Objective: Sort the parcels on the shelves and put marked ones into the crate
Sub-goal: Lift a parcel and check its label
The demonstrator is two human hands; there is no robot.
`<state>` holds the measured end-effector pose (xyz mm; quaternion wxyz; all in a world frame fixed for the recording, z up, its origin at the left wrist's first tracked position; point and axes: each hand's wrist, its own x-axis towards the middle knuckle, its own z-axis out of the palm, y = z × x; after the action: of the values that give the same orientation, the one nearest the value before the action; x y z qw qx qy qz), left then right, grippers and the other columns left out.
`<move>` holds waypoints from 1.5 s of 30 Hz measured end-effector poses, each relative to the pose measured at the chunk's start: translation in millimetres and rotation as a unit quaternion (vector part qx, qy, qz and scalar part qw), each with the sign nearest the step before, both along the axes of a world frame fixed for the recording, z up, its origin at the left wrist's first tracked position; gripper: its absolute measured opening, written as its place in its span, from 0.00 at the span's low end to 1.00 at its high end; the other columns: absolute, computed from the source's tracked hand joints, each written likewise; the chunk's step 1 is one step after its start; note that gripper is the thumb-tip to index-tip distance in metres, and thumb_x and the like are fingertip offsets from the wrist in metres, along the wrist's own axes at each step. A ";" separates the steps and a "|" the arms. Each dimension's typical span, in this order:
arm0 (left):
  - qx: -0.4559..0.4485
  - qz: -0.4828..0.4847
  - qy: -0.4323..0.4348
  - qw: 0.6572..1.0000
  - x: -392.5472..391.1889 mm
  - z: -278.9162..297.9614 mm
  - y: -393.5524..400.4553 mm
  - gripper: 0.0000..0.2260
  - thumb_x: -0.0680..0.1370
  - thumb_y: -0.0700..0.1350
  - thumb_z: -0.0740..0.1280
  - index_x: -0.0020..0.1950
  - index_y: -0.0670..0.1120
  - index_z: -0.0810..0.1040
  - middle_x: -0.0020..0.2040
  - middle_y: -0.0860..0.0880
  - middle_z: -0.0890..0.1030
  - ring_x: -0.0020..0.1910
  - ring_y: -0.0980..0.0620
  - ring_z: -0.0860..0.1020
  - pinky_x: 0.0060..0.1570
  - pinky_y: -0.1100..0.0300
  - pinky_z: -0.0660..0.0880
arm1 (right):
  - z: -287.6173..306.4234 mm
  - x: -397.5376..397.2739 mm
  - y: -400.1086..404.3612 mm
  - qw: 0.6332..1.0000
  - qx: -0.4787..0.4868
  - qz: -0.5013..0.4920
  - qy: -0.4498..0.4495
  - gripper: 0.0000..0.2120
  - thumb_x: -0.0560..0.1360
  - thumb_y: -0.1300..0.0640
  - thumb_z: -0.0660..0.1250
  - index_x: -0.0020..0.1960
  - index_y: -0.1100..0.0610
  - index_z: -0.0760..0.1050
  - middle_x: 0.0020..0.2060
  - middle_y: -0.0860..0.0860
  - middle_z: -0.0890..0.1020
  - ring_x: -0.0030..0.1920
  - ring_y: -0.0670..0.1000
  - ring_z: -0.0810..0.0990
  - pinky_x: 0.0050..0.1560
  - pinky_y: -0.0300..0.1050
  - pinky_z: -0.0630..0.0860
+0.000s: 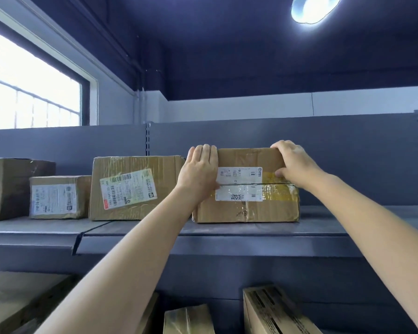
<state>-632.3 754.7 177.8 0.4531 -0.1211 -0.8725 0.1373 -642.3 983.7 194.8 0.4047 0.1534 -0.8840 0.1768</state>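
A brown cardboard parcel (251, 208) with a white shipping label and yellow tape stands on the top grey shelf (227, 231). My left hand (199, 172) grips its upper left corner, fingers over the top edge and thumb on the label. My right hand (292, 165) grips its upper right corner, fingers curled over the top and thumb on the front face. No crate shows in this view.
To the left on the same shelf stand a large labelled parcel (135, 189), a smaller labelled parcel (58, 197) and a plain box (7, 186). Lower down sit more boxes (275, 312), one taped box (188, 320) and a flat carton (17, 300). A window is at upper left.
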 end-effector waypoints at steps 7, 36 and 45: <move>0.022 -0.026 -0.025 0.999 2.8 3.1 -5.8 0.42 0.75 0.54 0.65 0.74 0.36 0.43 0.76 0.39 0.48 0.76 0.43 0.45 0.74 0.50 0.42 | 2.3 0.8 -0.4 1.000 0.018 -0.025 -0.003 0.29 0.71 0.64 0.70 0.68 0.56 0.62 0.67 0.54 0.66 0.68 0.55 0.61 0.62 0.51 0.66; 0.067 -0.237 -0.141 0.959 191.2 -147.3 -286.0 0.29 0.75 0.46 0.65 0.71 0.37 0.61 0.68 0.41 0.68 0.67 0.42 0.64 0.66 0.57 0.58 | -183.4 240.4 -275.4 0.983 -0.003 -0.077 -0.166 0.29 0.76 0.51 0.62 0.73 0.55 0.56 0.73 0.50 0.60 0.73 0.49 0.58 0.69 0.46 0.58; 0.163 -0.173 -0.213 0.948 280.6 -212.3 -368.9 0.22 0.74 0.44 0.64 0.65 0.37 0.67 0.62 0.41 0.73 0.61 0.41 0.69 0.59 0.53 0.66 | -248.8 299.9 -368.5 0.976 0.005 -0.035 -0.213 0.29 0.75 0.52 0.63 0.73 0.57 0.57 0.73 0.52 0.62 0.72 0.51 0.59 0.69 0.48 0.59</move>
<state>-351.7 385.8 -34.5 0.2867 -0.2216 -0.9247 -0.1165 -342.4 615.2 -54.0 0.2126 0.0837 -0.9556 0.1863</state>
